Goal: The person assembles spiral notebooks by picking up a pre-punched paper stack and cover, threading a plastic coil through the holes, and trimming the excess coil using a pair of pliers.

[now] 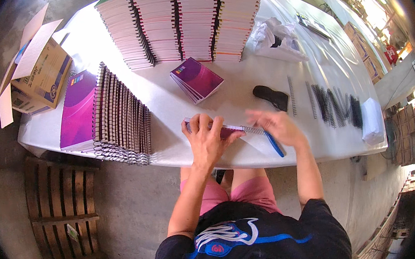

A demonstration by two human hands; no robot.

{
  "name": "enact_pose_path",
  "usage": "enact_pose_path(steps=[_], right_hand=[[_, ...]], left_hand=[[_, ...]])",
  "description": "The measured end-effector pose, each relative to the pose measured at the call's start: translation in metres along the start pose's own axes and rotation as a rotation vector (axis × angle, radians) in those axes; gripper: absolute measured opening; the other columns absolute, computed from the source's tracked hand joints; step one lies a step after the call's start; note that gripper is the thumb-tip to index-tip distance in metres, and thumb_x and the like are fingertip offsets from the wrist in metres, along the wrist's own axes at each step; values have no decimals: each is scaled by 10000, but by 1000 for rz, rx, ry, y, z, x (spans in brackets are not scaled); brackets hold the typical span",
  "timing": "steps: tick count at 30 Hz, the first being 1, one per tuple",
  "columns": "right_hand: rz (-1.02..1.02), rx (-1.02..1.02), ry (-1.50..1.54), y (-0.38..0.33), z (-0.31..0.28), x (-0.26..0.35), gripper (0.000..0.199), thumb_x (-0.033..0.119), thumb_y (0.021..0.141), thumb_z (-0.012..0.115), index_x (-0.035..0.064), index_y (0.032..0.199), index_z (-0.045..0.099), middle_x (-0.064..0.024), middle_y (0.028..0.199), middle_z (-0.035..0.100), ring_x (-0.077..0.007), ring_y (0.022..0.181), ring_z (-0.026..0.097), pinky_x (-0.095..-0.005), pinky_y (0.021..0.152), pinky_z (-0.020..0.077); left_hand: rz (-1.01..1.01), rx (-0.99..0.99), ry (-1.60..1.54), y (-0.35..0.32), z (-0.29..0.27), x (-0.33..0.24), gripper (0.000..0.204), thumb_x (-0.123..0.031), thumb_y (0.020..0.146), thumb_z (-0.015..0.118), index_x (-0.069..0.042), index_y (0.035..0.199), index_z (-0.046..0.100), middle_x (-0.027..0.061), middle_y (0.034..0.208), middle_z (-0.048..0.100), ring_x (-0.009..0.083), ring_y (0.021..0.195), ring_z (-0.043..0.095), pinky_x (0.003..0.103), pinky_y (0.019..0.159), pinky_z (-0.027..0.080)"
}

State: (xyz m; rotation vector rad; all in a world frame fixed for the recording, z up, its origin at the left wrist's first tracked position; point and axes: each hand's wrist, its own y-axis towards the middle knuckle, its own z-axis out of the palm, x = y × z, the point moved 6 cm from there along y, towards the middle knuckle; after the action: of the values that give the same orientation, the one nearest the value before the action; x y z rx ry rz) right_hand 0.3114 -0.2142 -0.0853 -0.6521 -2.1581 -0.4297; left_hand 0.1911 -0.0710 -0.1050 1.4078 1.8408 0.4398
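My left hand (204,138) is closed around a small purple notebook (228,129), holding it on edge at the table's front. A wire spiral coil (253,130) sticks out of the notebook's right end. Over that coil hovers my right hand (280,125), slightly blurred, its fingers apart and the forefinger stretched to the left. Whether it touches the coil I cannot tell. A blue-handled tool (274,145) lies just below this hand, its far end hidden. Farther back rests a short pile of purple notebooks (197,80) without coils.
Spiral-bound purple notebooks (120,120) stand stacked at the left, near an open cardboard box (40,77). Tall stacks of bound books (181,25) rise at the back. To the right are a dark rounded object (271,97), loose coils (331,104) and a white roll (372,121).
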Motion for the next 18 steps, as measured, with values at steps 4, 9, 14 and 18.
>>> enact_pose_path(steps=[4,9,14,18], right_hand=[[-23,-348,-959,4,-38,-30,394,89,861,542,145,1251,547,-127,1053,645,-263,1003,615,-382,908,451],[94,-342,-782,10,-48,-90,434,49,768,575,128,1195,579,-106,1066,653,-292,1015,605,-424,924,435],[42,-118,342,19,-21,-56,297,-52,687,567,39,937,697,-108,938,702,-235,877,664,-361,803,507],[-14,156,427,26,25,-26,291,-128,644,555,-13,861,712,-138,855,706,-207,831,675,-298,780,523]], left_hand=[[-4,-17,-74,-1,-2,3,541,-543,532,779,-107,788,588,74,922,480,293,951,444,445,857,319],[17,-17,-108,0,-4,7,564,-540,526,780,-77,767,567,90,986,505,312,1020,443,428,894,325],[-7,7,-136,1,-5,10,580,-540,527,780,-60,764,556,102,994,507,330,1046,428,438,919,324],[-13,23,-170,3,-3,12,591,-541,515,781,-52,752,551,103,987,501,342,1054,414,449,929,323]])
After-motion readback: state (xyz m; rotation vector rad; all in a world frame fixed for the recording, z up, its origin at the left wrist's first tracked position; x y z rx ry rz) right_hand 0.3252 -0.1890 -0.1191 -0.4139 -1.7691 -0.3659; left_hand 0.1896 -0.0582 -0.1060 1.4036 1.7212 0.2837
